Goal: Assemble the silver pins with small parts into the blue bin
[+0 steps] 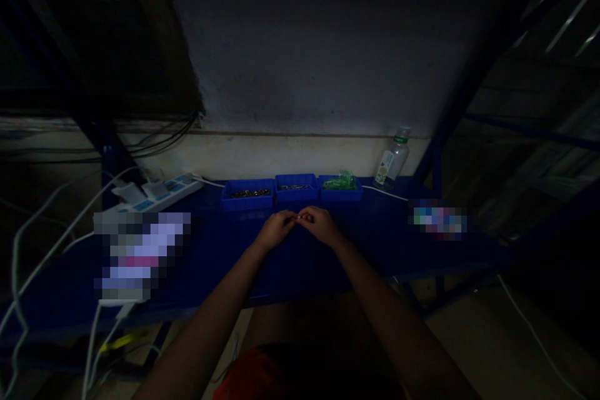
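Note:
My left hand (275,228) and my right hand (319,224) meet fingertip to fingertip over the dark blue table (225,262), just in front of three small blue bins. Both hands are closed in a pinch around something tiny that I cannot make out in the dim light. The left bin (247,194) holds small dark metal parts. In the middle bin (296,187) lie a few thin parts, and the right bin (340,187) holds green pieces.
A white power strip (157,195) with plugs and white cables lies at the back left. A clear bottle with a green cap (392,164) stands at the back right. Blurred patches cover items at left and right. Metal shelving frames flank the table.

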### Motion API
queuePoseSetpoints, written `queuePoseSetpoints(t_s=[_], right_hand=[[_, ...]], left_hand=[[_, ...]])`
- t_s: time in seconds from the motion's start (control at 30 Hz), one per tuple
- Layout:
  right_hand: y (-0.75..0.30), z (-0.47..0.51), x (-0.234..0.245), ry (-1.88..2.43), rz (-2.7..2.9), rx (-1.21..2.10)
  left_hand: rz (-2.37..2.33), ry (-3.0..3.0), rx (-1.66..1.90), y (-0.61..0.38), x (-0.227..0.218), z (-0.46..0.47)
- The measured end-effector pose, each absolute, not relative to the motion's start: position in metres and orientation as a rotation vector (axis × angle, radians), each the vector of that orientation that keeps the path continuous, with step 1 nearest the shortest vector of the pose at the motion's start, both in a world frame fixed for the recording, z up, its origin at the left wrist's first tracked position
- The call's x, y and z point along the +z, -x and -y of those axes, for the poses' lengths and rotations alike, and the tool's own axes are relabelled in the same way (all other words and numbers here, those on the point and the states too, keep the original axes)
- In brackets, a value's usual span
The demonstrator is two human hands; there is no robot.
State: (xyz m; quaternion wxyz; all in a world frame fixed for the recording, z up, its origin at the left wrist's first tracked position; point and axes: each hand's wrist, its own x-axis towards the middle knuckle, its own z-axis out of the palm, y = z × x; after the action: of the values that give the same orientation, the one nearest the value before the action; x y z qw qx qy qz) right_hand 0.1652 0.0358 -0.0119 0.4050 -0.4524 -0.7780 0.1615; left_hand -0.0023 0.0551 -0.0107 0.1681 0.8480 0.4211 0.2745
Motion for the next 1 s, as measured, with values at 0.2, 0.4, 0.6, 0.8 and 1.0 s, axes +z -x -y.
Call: queuePoseSetpoints(t_s=[0.2,0.4,0.6,0.8,1.0], right_hand=[[-0.164,-0.035,-0.011,1.144,1.959,0.407],[-0.166,-0.034,-0.009,1.18,1.925,0.402],[-0.17,-0.039,-0.015,1.258,1.966,0.416],[-0.168,-0.038,-0.017,1.299,2.104,0.354],[-0.17,-0.037,-0.014,1.254,1.881,0.499]], left_hand=[[-1.198,-2.41,0.796,0.002,-0.012,-0.056],[-1.161,-2.365,0.846,0.001,-0.007,-0.054],[-1.18,-2.294,0.964,-0.001,-0.001,-0.049],[-1.053,-2.41,0.958,-0.003,0.0,-0.044],[-1.178,-2.368,1.031,-0.001,-0.002,-0.049]])
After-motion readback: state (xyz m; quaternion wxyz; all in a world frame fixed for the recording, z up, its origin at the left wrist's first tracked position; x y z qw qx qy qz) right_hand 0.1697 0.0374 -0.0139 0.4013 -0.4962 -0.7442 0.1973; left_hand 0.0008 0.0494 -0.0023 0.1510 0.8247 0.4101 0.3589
